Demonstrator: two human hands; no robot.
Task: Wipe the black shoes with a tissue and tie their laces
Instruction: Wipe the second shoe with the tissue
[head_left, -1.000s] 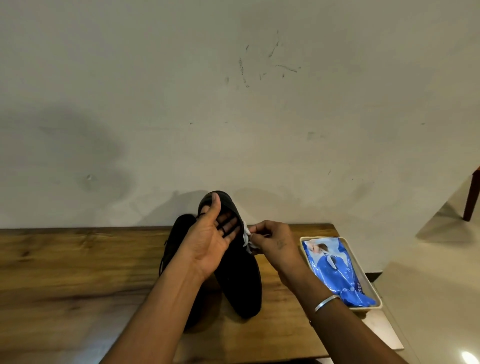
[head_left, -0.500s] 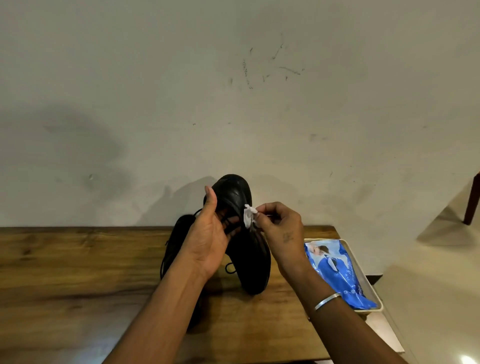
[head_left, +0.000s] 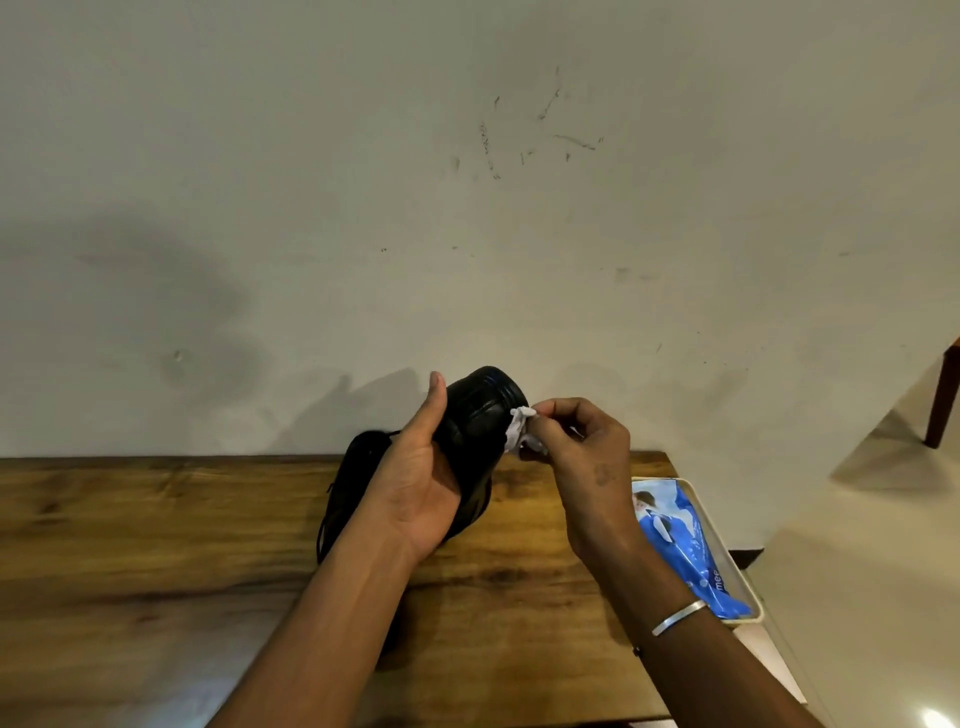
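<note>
**A:** Which step is this?

**B:** Wiping, I'd say. The left hand (head_left: 415, 486) grips the raised black shoe (head_left: 480, 423) above the wooden table (head_left: 156, 545). Its thumb runs up the shoe's side, and its fingers are hidden behind. The right hand (head_left: 584, 467) pinches a crumpled white tissue (head_left: 519, 428) between thumb and fingertips, touching the shoe's edge at 3 o'clock.

**A:** And the other one?

**B:** The second black shoe (head_left: 353, 488) lies on the table at 8 o'clock from the raised one, partly behind the left wrist. I cannot tell whether either shoe's laces are tied.

**A:** What does the next move need?

**B:** Probably a light, steady stroke of the tissue over the leather while the left hand turns the shoe to show its unwiped sides. The wad is small and may need refolding. I'd guess the second shoe's wipe and both sets of laces come later.

**A:** Anything in the way?

**B:** Not much. At 4 o'clock a pale tray (head_left: 748, 582) holds a blue wipes packet (head_left: 680, 545), near the right forearm with its silver bangle (head_left: 678, 617). The wall (head_left: 467, 234) stands close behind at 12 o'clock. A chair leg (head_left: 943, 400) is well apart at 3 o'clock.
</note>
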